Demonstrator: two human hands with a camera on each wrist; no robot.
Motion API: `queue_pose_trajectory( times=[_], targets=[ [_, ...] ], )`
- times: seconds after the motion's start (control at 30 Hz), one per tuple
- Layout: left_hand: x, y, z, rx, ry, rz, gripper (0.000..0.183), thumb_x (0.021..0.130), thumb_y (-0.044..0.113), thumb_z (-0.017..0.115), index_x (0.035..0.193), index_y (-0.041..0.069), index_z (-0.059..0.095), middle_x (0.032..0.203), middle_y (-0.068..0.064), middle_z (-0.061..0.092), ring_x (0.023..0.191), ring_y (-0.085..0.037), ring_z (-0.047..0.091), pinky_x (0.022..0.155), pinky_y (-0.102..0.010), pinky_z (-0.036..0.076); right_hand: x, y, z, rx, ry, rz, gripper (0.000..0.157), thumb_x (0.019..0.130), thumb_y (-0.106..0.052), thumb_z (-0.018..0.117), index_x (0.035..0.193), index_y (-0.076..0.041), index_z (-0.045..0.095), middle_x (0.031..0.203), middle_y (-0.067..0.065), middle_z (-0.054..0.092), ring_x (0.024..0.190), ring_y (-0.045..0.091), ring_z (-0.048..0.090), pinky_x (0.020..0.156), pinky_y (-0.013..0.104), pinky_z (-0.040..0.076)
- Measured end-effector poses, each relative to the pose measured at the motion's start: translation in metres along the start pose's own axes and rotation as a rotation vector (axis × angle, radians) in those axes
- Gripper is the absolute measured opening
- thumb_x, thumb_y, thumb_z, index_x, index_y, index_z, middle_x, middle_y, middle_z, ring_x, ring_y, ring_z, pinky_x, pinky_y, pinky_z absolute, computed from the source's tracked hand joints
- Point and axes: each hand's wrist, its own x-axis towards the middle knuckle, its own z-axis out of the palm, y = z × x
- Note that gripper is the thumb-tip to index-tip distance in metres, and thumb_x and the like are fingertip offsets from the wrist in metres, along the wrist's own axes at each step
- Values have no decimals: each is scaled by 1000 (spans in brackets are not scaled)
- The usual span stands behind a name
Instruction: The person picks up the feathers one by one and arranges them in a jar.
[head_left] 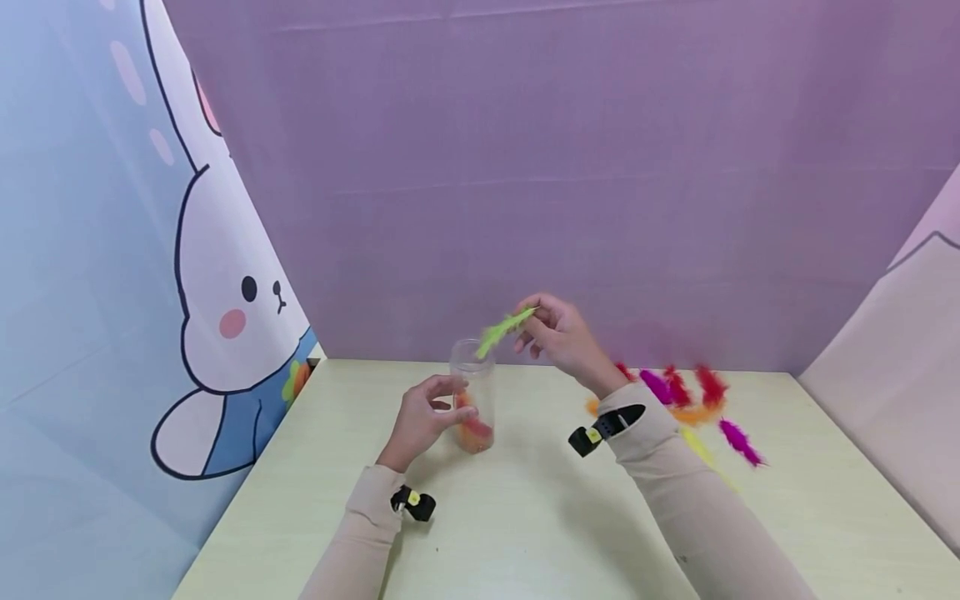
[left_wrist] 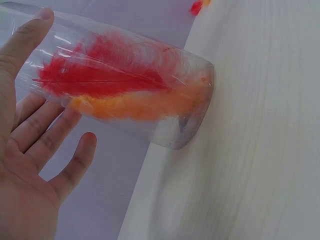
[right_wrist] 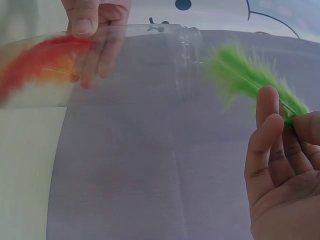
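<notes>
A clear plastic jar (head_left: 486,396) stands upright on the table, open at the top. Inside it lie a red feather (left_wrist: 107,75) and an orange feather (left_wrist: 130,105), low down near its base. My left hand (head_left: 418,423) holds the jar's side between thumb and fingers. Above and to the right of the mouth, my right hand (head_left: 562,337) pinches a bright green feather (head_left: 504,332) by its quill end. In the right wrist view the feather's fluffy tip points toward the jar's rim, a short gap away from it.
Several loose feathers lie on the table (head_left: 517,525) at the right, partly behind my right forearm: a magenta feather (head_left: 740,442), a red feather (head_left: 709,386), a yellow feather (head_left: 699,447) and orange ones. A purple cloth (head_left: 570,167) hangs behind the table's far edge.
</notes>
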Motion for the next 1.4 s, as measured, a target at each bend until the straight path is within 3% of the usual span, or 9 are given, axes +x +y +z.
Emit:
queue_pose_trajectory(
  times=[0.13, 0.4, 0.6, 0.77, 0.93, 1.03, 1.17, 1.4],
  targets=[
    [0, 0, 0, -3, -4, 1, 56, 76, 19, 91, 126, 9, 69, 125, -6, 74, 121, -26, 67, 99, -52, 56, 3, 4, 5, -30, -22, -3, 15, 106, -9, 50, 115, -4, 61, 94, 6, 71, 77, 27, 70, 63, 33, 57],
    [0, -1, -3, 16, -19, 21, 54, 75, 30, 92, 123, 17, 71, 126, -9, 74, 119, -22, 68, 97, -48, 58, 9, 9, 15, -143, -46, -27, 15, 106, -7, 49, 113, -3, 62, 89, 12, 69, 78, 47, 65, 57, 29, 53],
    [-1, 0, -3, 37, -21, 32, 57, 75, 37, 92, 124, 19, 70, 124, -2, 74, 118, -20, 68, 93, -38, 60, 14, 11, 20, -271, -60, -69, 14, 107, -8, 50, 110, -4, 63, 92, 13, 67, 66, 32, 63, 53, 28, 48],
    [-1, 0, -3, 41, -20, 37, 55, 75, 40, 91, 123, 23, 70, 126, -6, 74, 118, -18, 68, 91, -32, 60, 16, 12, 23, -426, -78, -75, 13, 107, -11, 51, 108, -8, 64, 90, 13, 66, 65, 20, 58, 57, 31, 50],
    [-1, 1, -2, 34, -21, 34, 55, 75, 38, 91, 123, 21, 70, 127, -9, 73, 118, -20, 68, 94, -40, 60, 17, 14, 26, -532, -98, -92, 12, 106, -13, 54, 110, -10, 65, 96, 12, 69, 73, 18, 57, 64, 31, 51],
    [-6, 15, -1, 23, -18, 12, 53, 78, 28, 90, 125, 13, 69, 127, -11, 73, 120, -25, 67, 97, -49, 57, 17, 16, 28, -566, -93, -115, 11, 106, -13, 55, 108, -11, 65, 96, 9, 69, 77, 17, 57, 67, 30, 49],
    [-12, 31, 0, 18, -13, -8, 53, 80, 17, 89, 127, 5, 67, 126, -12, 73, 122, -30, 66, 100, -54, 55, 16, 17, 28, -576, -92, -127, 13, 106, -14, 55, 108, -11, 67, 98, 8, 70, 77, 16, 56, 69, 30, 49],
    [-12, 33, 1, 18, -2, -11, 52, 80, 15, 89, 125, 5, 67, 127, -15, 72, 122, -30, 66, 100, -55, 54, 15, 18, 28, -561, -92, -140, 18, 106, -12, 55, 115, -5, 69, 100, 10, 70, 78, 16, 56, 69, 30, 49]
  ],
)
